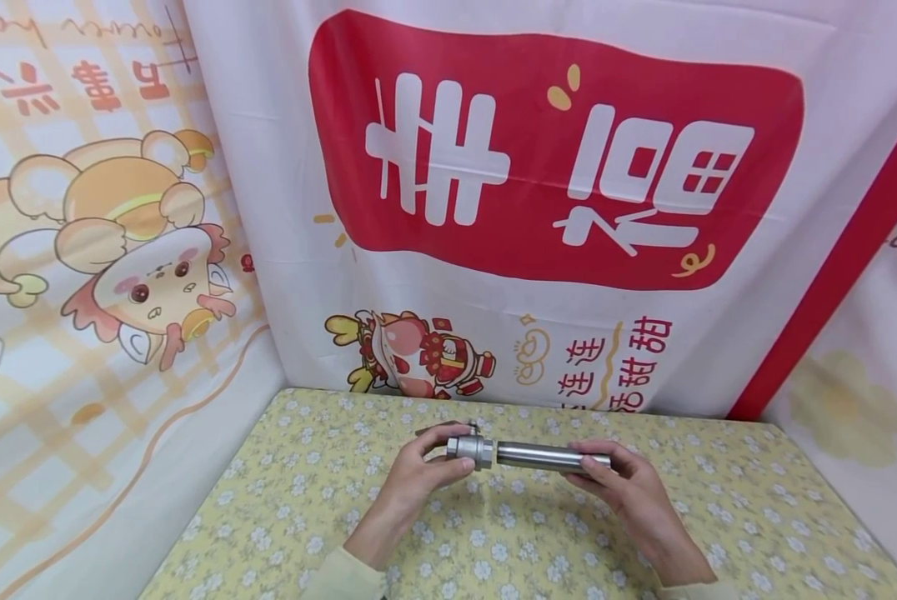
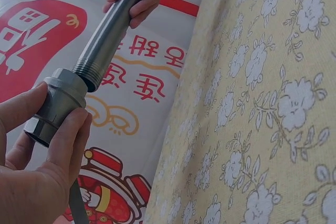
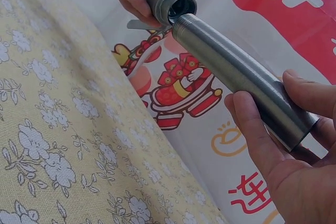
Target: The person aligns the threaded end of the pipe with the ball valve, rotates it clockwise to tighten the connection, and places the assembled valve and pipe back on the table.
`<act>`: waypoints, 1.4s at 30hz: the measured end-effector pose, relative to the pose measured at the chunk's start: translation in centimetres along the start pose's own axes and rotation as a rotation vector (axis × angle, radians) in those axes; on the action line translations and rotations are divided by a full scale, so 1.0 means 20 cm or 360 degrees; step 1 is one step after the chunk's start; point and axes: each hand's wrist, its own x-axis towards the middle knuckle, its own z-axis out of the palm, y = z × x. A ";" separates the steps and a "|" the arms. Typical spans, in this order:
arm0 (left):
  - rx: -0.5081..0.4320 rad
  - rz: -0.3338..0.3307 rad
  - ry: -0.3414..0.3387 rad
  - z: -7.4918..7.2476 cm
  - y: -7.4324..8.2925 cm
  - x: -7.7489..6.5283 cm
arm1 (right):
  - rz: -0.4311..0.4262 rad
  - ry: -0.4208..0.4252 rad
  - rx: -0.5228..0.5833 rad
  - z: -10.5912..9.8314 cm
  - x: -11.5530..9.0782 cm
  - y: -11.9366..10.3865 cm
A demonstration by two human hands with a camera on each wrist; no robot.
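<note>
Between thumb and fingers, my left hand [image 1: 418, 471] grips a metal ball valve [image 1: 473, 450] with hex ends. Its flat lever [image 3: 143, 25] sticks out beside that hand in the right wrist view. My right hand [image 1: 636, 487] holds a steel pipe [image 1: 542, 456] near its far end, thumb on one side and fingers on the other. The pipe's threaded end [image 2: 88, 72] faces the valve's open mouth [image 3: 181, 8]. In the right wrist view the two lie slightly out of line. Whether they touch, I cannot tell. Both parts are held above the table.
A yellow flowered cloth [image 1: 298, 517] covers the table beneath my hands. Behind it hangs a white sheet [image 1: 276, 167] with a red printed panel [image 1: 531, 167]. Printed sheets also hang at the left [image 1: 28, 467] and right [image 1: 869, 400].
</note>
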 end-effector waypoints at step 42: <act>0.0011 -0.0007 0.0004 0.02 -0.01 -0.01 | 0.0064 -0.0023 0.0069 0.02 -0.01 -0.01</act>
